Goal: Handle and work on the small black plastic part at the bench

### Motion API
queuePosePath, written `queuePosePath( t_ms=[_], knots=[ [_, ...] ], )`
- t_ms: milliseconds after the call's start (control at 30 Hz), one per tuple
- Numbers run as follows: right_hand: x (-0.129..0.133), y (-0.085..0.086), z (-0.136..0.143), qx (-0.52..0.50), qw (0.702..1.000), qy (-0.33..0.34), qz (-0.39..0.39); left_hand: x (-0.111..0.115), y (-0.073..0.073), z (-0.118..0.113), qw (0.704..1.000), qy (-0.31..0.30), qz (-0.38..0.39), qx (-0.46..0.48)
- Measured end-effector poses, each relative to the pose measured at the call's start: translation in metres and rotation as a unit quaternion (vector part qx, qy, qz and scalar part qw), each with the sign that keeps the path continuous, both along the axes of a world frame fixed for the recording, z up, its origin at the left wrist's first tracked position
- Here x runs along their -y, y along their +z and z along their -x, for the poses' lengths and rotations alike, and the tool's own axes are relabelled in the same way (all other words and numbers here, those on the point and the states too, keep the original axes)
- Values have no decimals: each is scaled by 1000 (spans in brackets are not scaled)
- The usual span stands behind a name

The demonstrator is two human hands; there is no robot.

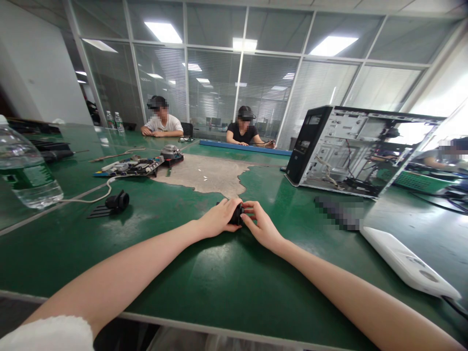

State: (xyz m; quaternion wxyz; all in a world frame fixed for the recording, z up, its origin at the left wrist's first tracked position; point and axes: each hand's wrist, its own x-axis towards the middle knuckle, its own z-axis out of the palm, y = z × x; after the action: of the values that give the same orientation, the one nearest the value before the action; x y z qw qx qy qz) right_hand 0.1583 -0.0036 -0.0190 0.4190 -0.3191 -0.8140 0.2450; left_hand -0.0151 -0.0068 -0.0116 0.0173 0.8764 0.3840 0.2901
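Observation:
A small black part (237, 215) is between my two hands, low over the green table. My left hand (221, 216) is closed round it from the left, covering much of it. From the other side, the fingertips and thumb of my right hand (259, 222) pinch its right end. Its exact kind is hard to make out. Off to the left lies a black plastic piece (117, 202) with a round ribbed end and several flat prongs. Beyond my hands the tabletop has a bare, greyish worn patch (204, 176).
An opened computer case (310, 146) stands at the right, with a white power-bank-like device (409, 263) in front. Back left are a circuit board (133, 166) and a cooling fan (171, 153). A water bottle (27, 170) stands far left. Other people sit across the table (190, 273).

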Motion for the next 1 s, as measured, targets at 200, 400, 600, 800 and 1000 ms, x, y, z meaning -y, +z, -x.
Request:
queuePosePath(
  t_ms=[200, 400, 600, 800, 1000],
  knots=[
    [1, 1, 0, 15, 1000, 16, 7, 0, -1, 0, 1000, -3, -4, -2],
    [2, 2, 1, -1, 1000, 21, -19, -1, -2, 0, 1000, 0, -1, 2],
    [2, 2, 1, -1, 1000, 8, -21, 0, -1, 0, 1000, -1, -3, 0],
    [-1, -1, 0, 9, 1000, -1, 9, 0, 0, 0, 1000, 2, -7, -7],
    [0, 1, 0, 17, 1000, 18, 13, 1, 1, -1, 1000, 6, -8, -13]
  ],
)
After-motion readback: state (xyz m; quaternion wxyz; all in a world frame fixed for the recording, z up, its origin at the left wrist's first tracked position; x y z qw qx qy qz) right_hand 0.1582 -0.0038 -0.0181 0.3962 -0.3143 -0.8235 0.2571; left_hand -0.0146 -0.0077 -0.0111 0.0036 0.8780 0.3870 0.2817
